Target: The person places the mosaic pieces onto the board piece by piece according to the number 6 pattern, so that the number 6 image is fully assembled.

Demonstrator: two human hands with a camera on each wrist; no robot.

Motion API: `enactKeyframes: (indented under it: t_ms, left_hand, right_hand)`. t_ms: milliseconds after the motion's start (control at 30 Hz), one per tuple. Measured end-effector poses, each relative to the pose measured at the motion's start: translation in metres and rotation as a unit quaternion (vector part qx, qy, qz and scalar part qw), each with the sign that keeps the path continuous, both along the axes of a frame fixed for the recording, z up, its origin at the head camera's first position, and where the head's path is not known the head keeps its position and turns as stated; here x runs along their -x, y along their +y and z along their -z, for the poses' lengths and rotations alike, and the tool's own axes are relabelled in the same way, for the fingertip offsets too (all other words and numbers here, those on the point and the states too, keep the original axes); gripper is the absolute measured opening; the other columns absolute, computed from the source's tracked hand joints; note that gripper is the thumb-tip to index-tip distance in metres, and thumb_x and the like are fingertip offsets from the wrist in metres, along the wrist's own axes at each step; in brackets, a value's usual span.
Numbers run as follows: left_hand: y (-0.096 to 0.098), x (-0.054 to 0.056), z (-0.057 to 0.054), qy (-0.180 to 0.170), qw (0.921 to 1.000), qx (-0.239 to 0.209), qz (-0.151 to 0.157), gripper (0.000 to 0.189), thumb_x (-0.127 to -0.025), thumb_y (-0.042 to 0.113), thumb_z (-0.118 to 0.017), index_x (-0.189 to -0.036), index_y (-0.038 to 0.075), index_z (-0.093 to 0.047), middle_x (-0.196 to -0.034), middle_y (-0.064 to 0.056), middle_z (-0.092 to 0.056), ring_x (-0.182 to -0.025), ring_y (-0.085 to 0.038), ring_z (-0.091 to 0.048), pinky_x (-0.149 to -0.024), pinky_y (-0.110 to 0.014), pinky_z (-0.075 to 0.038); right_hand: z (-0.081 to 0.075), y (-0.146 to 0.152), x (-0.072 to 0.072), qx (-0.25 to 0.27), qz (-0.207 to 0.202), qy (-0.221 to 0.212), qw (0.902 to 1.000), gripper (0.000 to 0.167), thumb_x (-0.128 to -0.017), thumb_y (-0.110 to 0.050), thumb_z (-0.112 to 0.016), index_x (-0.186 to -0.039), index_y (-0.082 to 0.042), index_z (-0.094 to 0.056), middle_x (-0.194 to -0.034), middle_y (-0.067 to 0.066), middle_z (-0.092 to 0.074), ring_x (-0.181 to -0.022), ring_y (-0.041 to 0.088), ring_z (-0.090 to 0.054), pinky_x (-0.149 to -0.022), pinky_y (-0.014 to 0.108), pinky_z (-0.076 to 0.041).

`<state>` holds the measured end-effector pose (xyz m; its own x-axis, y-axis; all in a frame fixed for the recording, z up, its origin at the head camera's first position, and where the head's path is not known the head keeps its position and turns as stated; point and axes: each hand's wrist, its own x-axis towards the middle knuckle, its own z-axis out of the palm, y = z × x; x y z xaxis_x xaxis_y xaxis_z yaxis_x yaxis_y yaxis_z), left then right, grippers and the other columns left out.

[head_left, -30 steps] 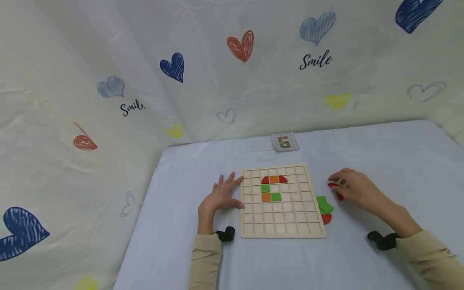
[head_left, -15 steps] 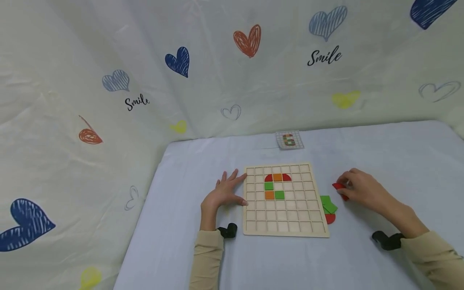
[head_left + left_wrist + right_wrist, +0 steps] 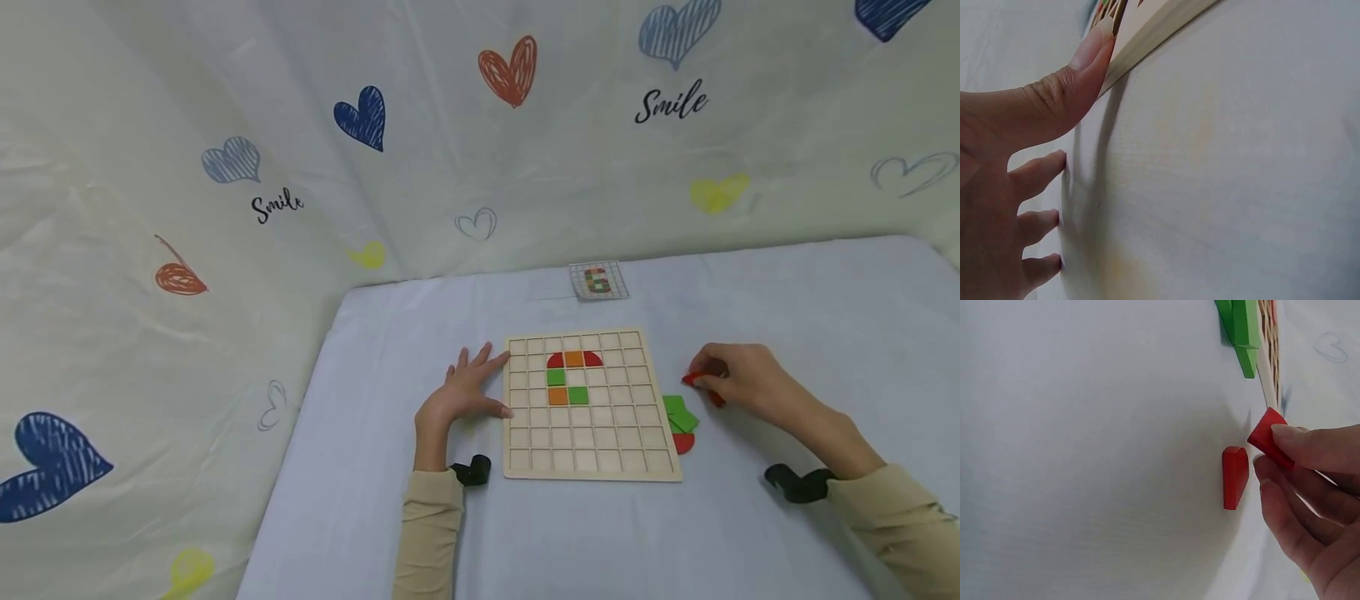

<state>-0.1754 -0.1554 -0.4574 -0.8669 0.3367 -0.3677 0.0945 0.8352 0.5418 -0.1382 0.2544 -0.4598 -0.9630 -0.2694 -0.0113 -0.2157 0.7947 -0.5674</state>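
My right hand [image 3: 738,379] pinches a red quarter-round tile [image 3: 1267,432] between thumb and fingertips, just over the white cloth to the right of the board. A second red tile [image 3: 1233,478] lies on the cloth close under those fingers. On the left, my left hand [image 3: 463,393] is spread, its thumb and index fingertip touching the left edge of the wooden grid board [image 3: 585,458]. Set into the board's upper part are two red rounded tiles, with an orange tile [image 3: 573,359] between them. Below sit a green tile [image 3: 557,377], another orange one and another green one.
Several green tiles [image 3: 678,414] and a red tile [image 3: 683,442] lie against the board's right edge. At the back of the table is a small card [image 3: 598,281] printed with a coloured grid pattern. A curtain with hearts hangs behind.
The red tile in my right hand has turned and now looks more edge-on from the head, apart from the red tile below. My left hand stays at the board's edge.
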Motion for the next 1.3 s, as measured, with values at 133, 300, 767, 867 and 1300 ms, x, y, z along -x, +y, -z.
enactKeyframes:
  t_ms: [133, 300, 767, 867, 1300]
  left_hand:
    - [0.000, 0.000, 0.000, -0.001, 1.0000, 0.002, 0.000, 0.098, -0.080, 0.031, -0.089, -0.162, 0.028, -0.035, -0.174, -0.004, -0.011, -0.160, -0.038, 0.008, -0.128, -0.059, -0.001]
    - [-0.001, 0.001, 0.001, 0.002, 1.0000, 0.003, 0.001, 0.098, -0.080, 0.031, -0.089, -0.162, 0.028, -0.035, -0.174, -0.004, -0.011, -0.160, -0.039, 0.008, -0.128, -0.060, -0.001]
    - [-0.003, 0.002, 0.001, 0.001, 1.0000, -0.002, 0.002, 0.098, -0.080, 0.031, -0.089, -0.162, 0.029, -0.035, -0.174, -0.003, -0.011, -0.160, -0.038, 0.009, -0.128, -0.059, 0.000]
    - [-0.003, 0.001, 0.000, 0.001, 1.0000, -0.002, 0.003, 0.098, -0.081, 0.031, -0.089, -0.162, 0.029, -0.034, -0.174, -0.004, -0.010, -0.160, -0.037, 0.009, -0.129, -0.058, 0.000]
    - [-0.002, 0.002, -0.001, -0.003, 1.0000, 0.003, 0.003, 0.098, -0.081, 0.031, -0.088, -0.163, 0.029, -0.033, -0.174, -0.004, -0.010, -0.160, -0.037, 0.009, -0.129, -0.058, 0.000]
  right_hand:
    - [-0.003, -0.003, -0.002, -0.005, -0.001, 0.036, 0.9993, 0.024, -0.085, 0.000, -0.079, -0.107, 0.005, -0.072, -0.089, 0.013, -0.073, -0.075, 0.021, -0.061, -0.067, 0.035, -0.058]
    - [-0.007, -0.010, -0.004, 0.006, -0.004, 0.063, 0.9980, 0.021, -0.083, 0.000, -0.081, -0.104, 0.000, -0.077, -0.095, 0.010, -0.076, -0.076, 0.018, -0.063, -0.066, 0.026, -0.057]
    - [-0.009, -0.032, 0.002, 0.028, -0.023, 0.024, 0.9990, 0.021, -0.087, -0.007, -0.081, -0.108, -0.003, -0.078, -0.096, 0.008, -0.078, -0.082, 0.020, -0.069, -0.066, 0.021, -0.056]
    - [-0.009, -0.037, 0.003, 0.031, -0.027, 0.030, 0.9987, 0.026, -0.086, -0.008, -0.082, -0.111, -0.001, -0.077, -0.098, 0.010, -0.078, -0.086, 0.024, -0.072, -0.073, 0.026, -0.061]
    - [-0.011, -0.053, 0.008, 0.075, -0.040, -0.001, 0.9963, 0.025, -0.090, -0.010, -0.078, -0.113, -0.001, -0.077, -0.100, 0.009, -0.078, -0.091, 0.027, -0.074, -0.081, 0.040, -0.063]
